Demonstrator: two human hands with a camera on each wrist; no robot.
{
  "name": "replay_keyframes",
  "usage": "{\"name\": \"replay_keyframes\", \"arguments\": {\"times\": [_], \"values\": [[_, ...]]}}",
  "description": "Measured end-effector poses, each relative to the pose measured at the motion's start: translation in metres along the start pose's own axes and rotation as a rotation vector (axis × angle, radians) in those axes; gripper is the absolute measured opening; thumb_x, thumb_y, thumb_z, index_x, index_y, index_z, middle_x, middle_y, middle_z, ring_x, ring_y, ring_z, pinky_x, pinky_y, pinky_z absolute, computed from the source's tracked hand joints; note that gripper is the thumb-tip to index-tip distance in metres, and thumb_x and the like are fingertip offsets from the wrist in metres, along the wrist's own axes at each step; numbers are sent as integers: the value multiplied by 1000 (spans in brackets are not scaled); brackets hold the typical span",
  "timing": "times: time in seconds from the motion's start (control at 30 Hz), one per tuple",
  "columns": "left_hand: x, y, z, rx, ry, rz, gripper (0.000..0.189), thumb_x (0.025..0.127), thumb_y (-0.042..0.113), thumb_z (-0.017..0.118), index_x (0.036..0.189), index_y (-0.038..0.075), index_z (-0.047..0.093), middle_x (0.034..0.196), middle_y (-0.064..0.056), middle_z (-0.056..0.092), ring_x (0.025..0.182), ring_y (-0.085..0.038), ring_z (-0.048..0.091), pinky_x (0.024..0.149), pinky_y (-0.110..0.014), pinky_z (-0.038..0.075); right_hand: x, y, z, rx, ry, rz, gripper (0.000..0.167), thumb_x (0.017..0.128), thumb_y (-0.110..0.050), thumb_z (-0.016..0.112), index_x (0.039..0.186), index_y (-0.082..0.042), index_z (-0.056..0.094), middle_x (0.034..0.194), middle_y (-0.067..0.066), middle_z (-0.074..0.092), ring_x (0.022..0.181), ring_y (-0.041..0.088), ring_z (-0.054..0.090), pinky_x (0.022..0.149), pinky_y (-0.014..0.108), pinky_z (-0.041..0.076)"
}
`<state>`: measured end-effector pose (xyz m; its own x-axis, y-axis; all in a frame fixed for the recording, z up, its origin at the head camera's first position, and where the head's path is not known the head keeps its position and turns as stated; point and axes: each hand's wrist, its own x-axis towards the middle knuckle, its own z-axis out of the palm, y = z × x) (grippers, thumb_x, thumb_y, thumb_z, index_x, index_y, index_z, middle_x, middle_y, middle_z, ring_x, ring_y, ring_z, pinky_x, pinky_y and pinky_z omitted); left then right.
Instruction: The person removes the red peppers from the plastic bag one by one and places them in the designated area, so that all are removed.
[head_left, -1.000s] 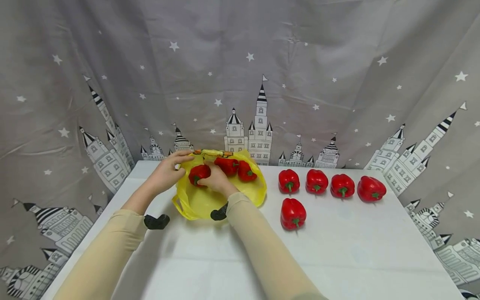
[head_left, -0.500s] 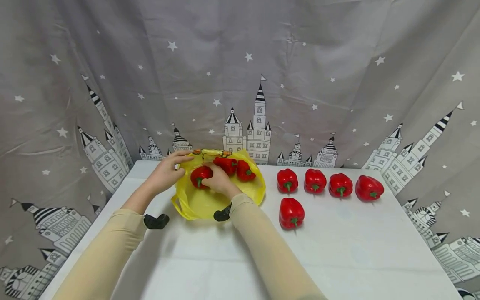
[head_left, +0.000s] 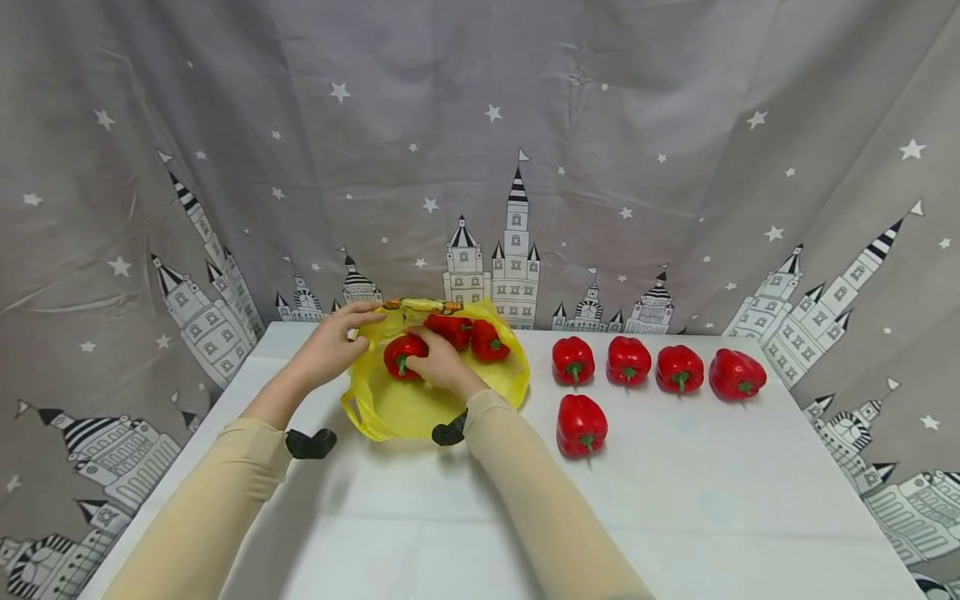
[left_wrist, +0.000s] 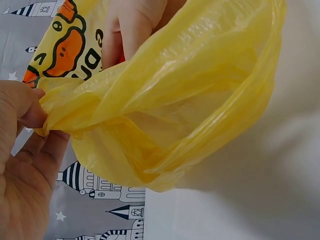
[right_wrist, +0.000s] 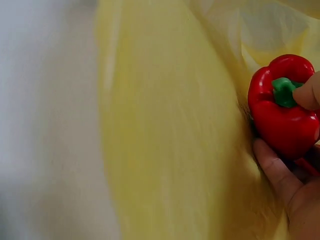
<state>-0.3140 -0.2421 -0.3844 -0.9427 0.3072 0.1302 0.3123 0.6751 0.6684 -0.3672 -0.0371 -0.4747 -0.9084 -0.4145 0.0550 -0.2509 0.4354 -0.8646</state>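
Note:
A yellow plastic bag point(head_left: 405, 408) with a printed duck design lies with its mouth open on the table. My left hand point(head_left: 332, 343) pinches the bag's left edge between thumb and fingers, plain in the left wrist view. Inside the bag, my right hand point(head_left: 442, 362) grips a red bell pepper point(right_wrist: 282, 112), its thumb at the green stem and fingers curled beneath. Behind that hand, a second red bell pepper point(head_left: 450, 328) and a third red bell pepper point(head_left: 490, 342) lie in the bag.
On the white table point(head_left: 712, 492), right of the bag, several red bell peppers stand in a row, among them a rightmost pepper point(head_left: 737, 374). One nearer pepper point(head_left: 581, 426) sits in front of the row. A grey castle-print curtain point(head_left: 480, 150) hangs behind the table.
My right hand has shifted the gripped pepper slightly to the right inside the bag. My left hand keeps its hold on the bag's edge, almost still.

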Motion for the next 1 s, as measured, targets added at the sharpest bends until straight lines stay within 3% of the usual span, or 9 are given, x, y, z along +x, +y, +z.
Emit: {"name": "replay_keyframes", "arguments": {"times": [0.1, 0.37, 0.43, 0.77, 1.0], "values": [[1, 1, 0, 5, -8, 4, 50, 98, 0, 48, 147, 3, 54, 163, -12, 33, 150, -40, 25, 109, -61, 37, -3, 0, -4, -9, -26, 4, 61, 93, -17, 64, 152, -20, 49, 139, 3, 56, 99, 21, 60, 77, 31, 54], [5, -1, -1, 41, 3, 9, 50, 98, 1, 48, 147, 5, 55, 162, -11, 34, 147, -40, 31, 94, -51, 44, -12, -10, -25, -98, -99, -28, 58, 93, -22, 66, 149, -22, 53, 142, -1, 57, 115, 15, 56, 104, 38, 45], [4, -2, -1, 45, 5, 5, 50, 98, 1, 48, 147, 5, 55, 163, -11, 34, 146, -41, 32, 92, -51, 44, -16, -14, -30, -107, -120, -28, 57, 93, -23, 67, 149, -25, 53, 141, -2, 57, 115, 15, 56, 104, 39, 46], [2, -3, -2, 31, 18, -19, 48, 98, 2, 50, 146, 2, 55, 162, -12, 34, 146, -42, 31, 108, -63, 40, -49, -37, -61, -123, -183, -61, 56, 93, -20, 67, 146, -33, 54, 141, -5, 55, 114, 17, 56, 94, 34, 52], [5, -5, 4, 20, -4, -8, 50, 97, 2, 50, 147, 2, 54, 163, -13, 33, 148, -42, 27, 109, -62, 39, -81, -37, -98, -18, -189, -69, 58, 92, -13, 66, 146, -32, 55, 140, -2, 54, 117, 22, 54, 89, 33, 55]]}}
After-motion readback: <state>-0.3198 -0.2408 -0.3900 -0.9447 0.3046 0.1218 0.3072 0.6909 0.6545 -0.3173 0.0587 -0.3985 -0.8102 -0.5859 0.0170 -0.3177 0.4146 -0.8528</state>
